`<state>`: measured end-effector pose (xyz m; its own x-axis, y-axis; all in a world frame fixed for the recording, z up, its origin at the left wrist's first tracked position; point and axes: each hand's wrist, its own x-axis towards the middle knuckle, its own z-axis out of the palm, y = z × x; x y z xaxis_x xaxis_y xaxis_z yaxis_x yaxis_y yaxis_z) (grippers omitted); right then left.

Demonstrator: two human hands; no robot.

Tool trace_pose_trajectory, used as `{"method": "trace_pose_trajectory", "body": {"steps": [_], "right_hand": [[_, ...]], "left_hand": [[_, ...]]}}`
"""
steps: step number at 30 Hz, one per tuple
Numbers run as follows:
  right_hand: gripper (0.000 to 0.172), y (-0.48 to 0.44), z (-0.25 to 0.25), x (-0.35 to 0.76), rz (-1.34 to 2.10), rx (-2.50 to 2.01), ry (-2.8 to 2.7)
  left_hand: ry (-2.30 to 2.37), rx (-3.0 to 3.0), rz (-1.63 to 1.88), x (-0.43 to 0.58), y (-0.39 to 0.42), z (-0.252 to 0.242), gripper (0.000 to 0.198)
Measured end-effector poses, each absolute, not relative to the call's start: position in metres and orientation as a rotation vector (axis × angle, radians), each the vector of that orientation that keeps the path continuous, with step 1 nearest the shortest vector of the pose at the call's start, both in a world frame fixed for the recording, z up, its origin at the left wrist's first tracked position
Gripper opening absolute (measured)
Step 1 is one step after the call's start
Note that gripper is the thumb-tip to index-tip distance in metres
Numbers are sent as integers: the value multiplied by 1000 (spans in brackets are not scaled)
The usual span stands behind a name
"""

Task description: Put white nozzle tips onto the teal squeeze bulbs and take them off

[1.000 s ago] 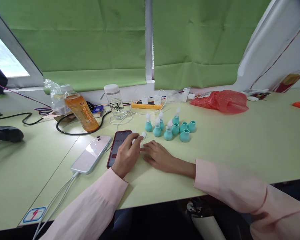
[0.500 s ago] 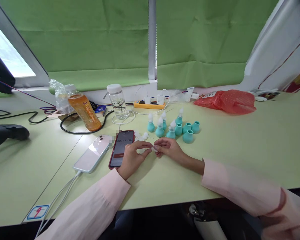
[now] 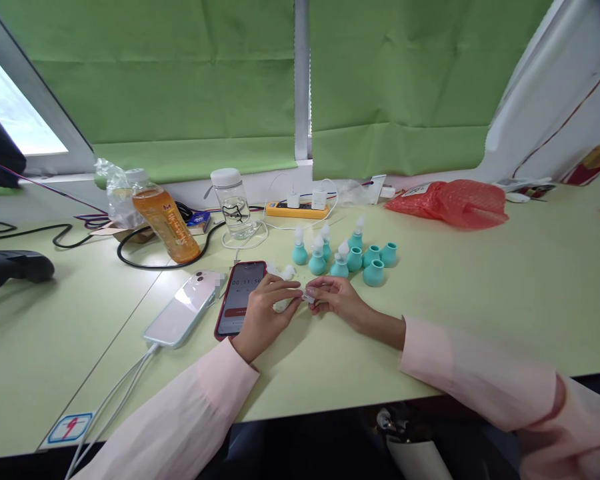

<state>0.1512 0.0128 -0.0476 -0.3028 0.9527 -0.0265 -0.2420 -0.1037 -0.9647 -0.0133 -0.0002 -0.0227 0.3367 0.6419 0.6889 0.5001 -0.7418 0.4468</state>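
My left hand [image 3: 273,308] and my right hand [image 3: 337,300] meet over the table, both pinching a small translucent white plastic piece [image 3: 308,299]. The fingers partly hide it, so its exact shape is unclear. Just behind the hands stand several teal squeeze bulbs with clear nozzle tips [image 3: 317,260]. To their right are several open-necked teal bulbs [image 3: 374,273] without tips. Loose white plastic pieces [image 3: 286,272] lie beyond my left hand. Left of that hand, a phone in a red case [image 3: 240,293] shows a timer, partly covered by the hand.
A white phone [image 3: 183,310] with charging cables lies at the left. Behind it stand an orange drink bottle [image 3: 167,227] and a clear water bottle [image 3: 235,210]. An orange power strip [image 3: 295,211] and a red plastic bag [image 3: 450,203] are along the back.
The fingers of my left hand have shifted slightly around the small plastic piece, which shows a little more. The whole view has moved slightly; the bulbs stay in place.
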Motion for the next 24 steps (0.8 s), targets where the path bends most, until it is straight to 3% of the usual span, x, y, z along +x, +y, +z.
{"method": "trace_pose_trajectory", "body": {"steps": [15, 24], "right_hand": [[23, 14, -45, 152, 1666, -869, -1171], [18, 15, -45, 153, 1782, -780, -1174]], "left_hand": [[980, 2899, 1209, -14, 2, -27, 11], [952, 2627, 1148, -14, -1, -26, 21]]}}
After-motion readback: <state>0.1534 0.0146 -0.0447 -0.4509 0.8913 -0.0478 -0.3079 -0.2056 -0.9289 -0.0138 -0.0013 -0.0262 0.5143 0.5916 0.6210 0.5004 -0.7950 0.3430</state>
